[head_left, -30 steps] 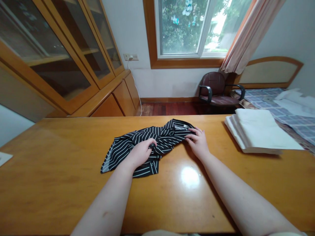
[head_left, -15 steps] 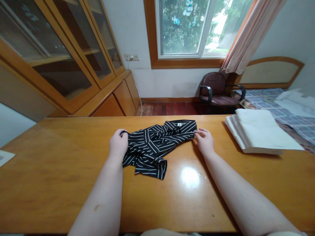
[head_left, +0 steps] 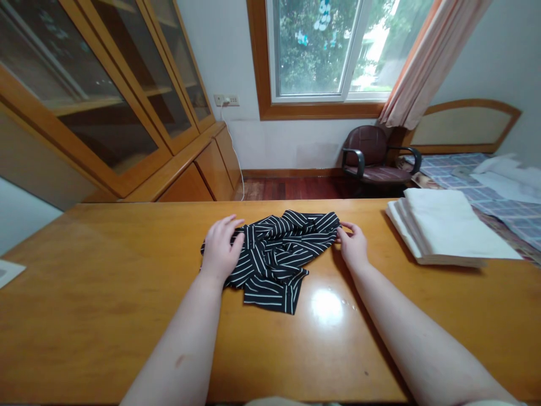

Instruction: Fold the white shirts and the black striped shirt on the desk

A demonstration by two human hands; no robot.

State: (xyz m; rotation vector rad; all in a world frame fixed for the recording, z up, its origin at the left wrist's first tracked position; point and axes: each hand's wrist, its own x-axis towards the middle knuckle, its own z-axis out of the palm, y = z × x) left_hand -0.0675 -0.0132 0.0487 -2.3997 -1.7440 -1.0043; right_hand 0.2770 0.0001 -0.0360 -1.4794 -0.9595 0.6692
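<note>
Palm down, our left grip spreads wide over the shirt. Near the surface's far edge, our right grip pinches its end.

White stack on right part of table. Beyond: chair, maroon, beside bed, plaid-covered. Window, wood-framed; curtain, pink, at its right. Cabinet left, glass-fronted above. Cord hangs from socket.
</note>
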